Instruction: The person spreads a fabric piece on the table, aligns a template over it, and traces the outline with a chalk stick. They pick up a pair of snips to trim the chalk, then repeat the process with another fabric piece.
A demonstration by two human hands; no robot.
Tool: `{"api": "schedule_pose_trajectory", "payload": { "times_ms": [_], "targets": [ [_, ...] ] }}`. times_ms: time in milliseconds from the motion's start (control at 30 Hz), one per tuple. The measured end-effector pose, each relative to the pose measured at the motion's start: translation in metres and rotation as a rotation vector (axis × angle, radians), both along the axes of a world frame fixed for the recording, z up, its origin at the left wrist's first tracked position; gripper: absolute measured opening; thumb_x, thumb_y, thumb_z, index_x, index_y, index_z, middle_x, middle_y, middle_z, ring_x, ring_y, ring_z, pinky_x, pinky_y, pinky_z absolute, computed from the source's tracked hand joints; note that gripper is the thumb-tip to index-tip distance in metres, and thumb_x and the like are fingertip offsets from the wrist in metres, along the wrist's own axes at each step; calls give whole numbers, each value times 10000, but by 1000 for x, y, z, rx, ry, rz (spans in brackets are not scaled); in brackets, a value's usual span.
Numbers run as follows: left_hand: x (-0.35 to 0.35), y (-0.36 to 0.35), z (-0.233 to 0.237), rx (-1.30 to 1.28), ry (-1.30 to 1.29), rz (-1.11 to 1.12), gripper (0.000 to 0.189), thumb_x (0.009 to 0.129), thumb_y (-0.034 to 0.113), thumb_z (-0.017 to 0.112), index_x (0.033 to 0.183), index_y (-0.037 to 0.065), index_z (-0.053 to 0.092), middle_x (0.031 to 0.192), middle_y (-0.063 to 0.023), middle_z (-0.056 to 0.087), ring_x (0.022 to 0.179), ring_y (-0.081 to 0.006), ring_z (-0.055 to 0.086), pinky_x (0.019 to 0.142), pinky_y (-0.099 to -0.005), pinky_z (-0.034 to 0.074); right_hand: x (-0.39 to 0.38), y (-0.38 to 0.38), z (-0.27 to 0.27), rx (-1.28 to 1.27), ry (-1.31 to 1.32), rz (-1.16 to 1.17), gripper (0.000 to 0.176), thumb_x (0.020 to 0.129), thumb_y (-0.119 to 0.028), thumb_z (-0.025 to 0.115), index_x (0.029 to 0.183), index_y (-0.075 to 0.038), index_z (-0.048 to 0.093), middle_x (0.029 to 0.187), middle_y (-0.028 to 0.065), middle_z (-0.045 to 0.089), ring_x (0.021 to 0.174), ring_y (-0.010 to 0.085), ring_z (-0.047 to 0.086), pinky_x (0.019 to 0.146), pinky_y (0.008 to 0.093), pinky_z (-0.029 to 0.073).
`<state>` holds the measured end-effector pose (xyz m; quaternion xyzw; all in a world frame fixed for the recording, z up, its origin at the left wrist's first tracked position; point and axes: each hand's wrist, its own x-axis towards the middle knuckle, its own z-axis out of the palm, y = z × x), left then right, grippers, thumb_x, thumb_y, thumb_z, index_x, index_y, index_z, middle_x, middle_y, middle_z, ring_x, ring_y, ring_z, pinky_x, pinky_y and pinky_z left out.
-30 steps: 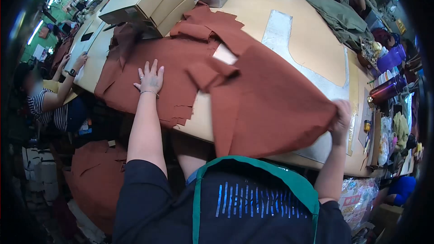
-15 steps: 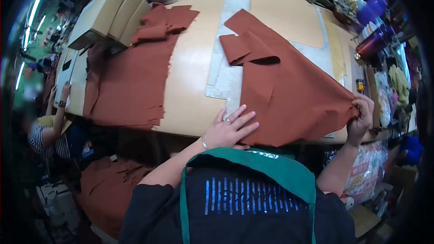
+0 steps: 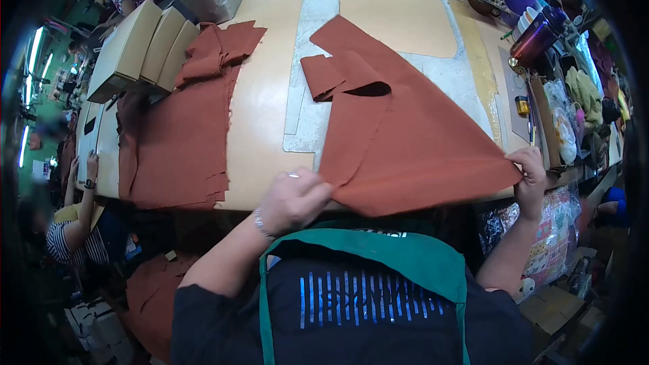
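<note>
The rust-brown cut fabric piece (image 3: 412, 142) lay on the pale wooden table (image 3: 267, 94), its near edge overhanging. The left hand (image 3: 294, 199) was clenched on its near-left corner and the right hand (image 3: 531, 172) pinched its right corner. Bare tabletop separated it from the stacked rust-brown fabric (image 3: 179, 142). Its long axis seemingly ran diagonally, narrowing away from the person.

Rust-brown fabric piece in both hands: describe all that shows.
The rust-brown fabric piece is a matte cut panel with a folded-over flap at its far end. It lies spread on the tan table, over a grey flat template. The left hand grips its near edge; the right hand pinches its right corner.
</note>
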<state>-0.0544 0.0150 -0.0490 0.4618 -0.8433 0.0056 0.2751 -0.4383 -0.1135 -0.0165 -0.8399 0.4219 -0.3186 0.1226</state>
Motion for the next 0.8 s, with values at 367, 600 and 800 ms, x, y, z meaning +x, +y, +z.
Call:
{"api": "schedule_pose_trajectory", "payload": {
  "times_ms": [367, 600, 800],
  "targets": [
    [31, 24, 159, 231, 492, -613, 89, 654, 45, 606, 714, 19, 546, 781, -132, 595, 533, -201, 560, 411, -272, 425, -5, -2, 123, -375, -322, 474, 243, 728, -138, 562, 929, -5, 535, 808, 93, 556, 664, 159, 457, 652, 277, 351],
    [35, -11, 157, 144, 62, -190, 188, 589, 9, 576, 765, 76, 581, 574, -45, 427, 490, -211, 467, 424, -316, 379, -47, -42, 139, -285, -411, 164, 288, 795, -228, 553, 972, -1, 541, 908, 53, 552, 809, 137, 492, 741, 274, 387],
    [149, -160, 128, 222, 282, 203, 124, 683, 29, 538, 797, 6, 581, 519, -34, 525, 551, -89, 516, 556, -260, 437, 78, -219, 129, -186, -58, 127, 175, 794, -111, 493, 886, 18, 566, 726, 37, 566, 684, 95, 505, 644, 240, 405]
  ]
}}
